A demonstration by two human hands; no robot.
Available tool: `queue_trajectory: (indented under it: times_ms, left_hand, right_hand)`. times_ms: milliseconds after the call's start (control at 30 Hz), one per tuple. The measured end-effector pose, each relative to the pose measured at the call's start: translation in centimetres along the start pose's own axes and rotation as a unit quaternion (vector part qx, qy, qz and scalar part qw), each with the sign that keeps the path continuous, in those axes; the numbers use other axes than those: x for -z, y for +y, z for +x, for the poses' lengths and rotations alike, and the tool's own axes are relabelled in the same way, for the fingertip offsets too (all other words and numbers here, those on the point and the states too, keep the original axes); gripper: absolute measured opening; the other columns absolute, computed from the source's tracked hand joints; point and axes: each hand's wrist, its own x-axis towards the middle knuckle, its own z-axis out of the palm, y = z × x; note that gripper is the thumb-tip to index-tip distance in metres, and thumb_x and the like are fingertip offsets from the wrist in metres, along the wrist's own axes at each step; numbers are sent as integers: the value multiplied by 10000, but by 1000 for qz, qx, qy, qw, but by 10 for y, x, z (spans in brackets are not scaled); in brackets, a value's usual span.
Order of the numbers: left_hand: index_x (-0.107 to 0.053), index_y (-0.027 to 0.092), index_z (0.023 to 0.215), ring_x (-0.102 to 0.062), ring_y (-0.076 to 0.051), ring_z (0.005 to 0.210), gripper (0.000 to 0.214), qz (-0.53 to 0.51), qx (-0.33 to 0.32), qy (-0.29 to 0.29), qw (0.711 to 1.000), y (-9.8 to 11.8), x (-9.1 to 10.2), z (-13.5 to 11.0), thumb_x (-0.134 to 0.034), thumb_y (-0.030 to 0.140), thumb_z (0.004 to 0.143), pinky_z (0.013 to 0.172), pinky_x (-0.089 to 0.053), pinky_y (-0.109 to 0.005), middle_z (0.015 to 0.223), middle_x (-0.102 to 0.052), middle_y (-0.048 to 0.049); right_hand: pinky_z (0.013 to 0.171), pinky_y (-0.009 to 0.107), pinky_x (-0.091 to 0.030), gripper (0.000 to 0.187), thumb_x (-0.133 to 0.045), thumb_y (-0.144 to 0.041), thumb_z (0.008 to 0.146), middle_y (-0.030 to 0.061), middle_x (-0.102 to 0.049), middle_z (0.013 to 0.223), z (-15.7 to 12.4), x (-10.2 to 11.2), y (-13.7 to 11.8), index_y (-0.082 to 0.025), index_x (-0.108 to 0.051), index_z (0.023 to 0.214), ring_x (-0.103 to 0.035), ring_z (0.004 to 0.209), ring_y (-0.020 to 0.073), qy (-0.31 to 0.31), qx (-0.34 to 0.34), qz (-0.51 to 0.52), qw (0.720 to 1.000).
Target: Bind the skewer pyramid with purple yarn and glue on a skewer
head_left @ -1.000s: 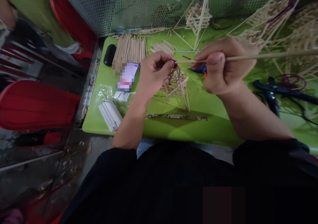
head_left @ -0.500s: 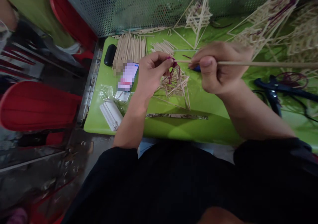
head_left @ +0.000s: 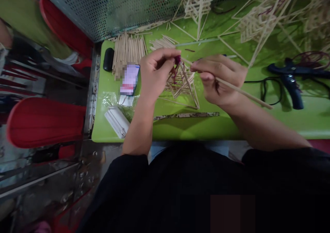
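Note:
My left hand (head_left: pixel 154 75) is closed in a pinch on purple string (head_left: pixel 177 59), bunched above a small lattice of wooden sticks (head_left: pixel 189 78). String ends trail down over the lattice. In my right hand (head_left: pixel 223 78) is a thin wooden stick (head_left: pixel 247 94), gripped between thumb and fingers. Its far end slants down to the right over my forearm, while the near tip points at the string in my left hand. Whether that tip touches the string I cannot tell. The lattice stands on the green table (head_left: pixel 180 131).
Loose sticks (head_left: pixel 129 49) lie at the back left, near a black case (head_left: pixel 108 59), a phone (head_left: pixel 130 80) and a white box (head_left: pixel 117 122). A dark glue gun (head_left: pixel 292 81) with its cord lies right. Finished-looking stick lattices (head_left: pixel 257 23) stand behind. Red chairs (head_left: pixel 47 122) are left.
The stick in my right hand has swung from nearly level to slanting down rightward. My right hand has turned and moved slightly lower. The left keeps its pinch; the view has shifted.

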Motion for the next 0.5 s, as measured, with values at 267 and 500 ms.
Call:
queue_trajectory:
  times_ms: [267,500]
  left_hand:
    - [-949,368,1231,-799,-215,838,457,-9,-13,15,1000,23,-5,-2,-876,809,1136,660,-713,-404,1052,-889,-37]
    - [-887,462,1326,-769,-241,801,417,-12,12,-11,1000,23,-4,-1,-1024,716,1025,710,-702,-472,1011,-872,-13]
  right_hand:
    - [861,467,-811,350,-727,-588,1269,48,-967,1250,-9,6,2,-413,-938,1487,-962,1031,294,-24,-30,14,999]
    - [873,467,-815,315,-773,-606,1245,40,-961,1211,-8,8,2,-427,-962,1422,-952,1014,297,-8,-45,23,999]
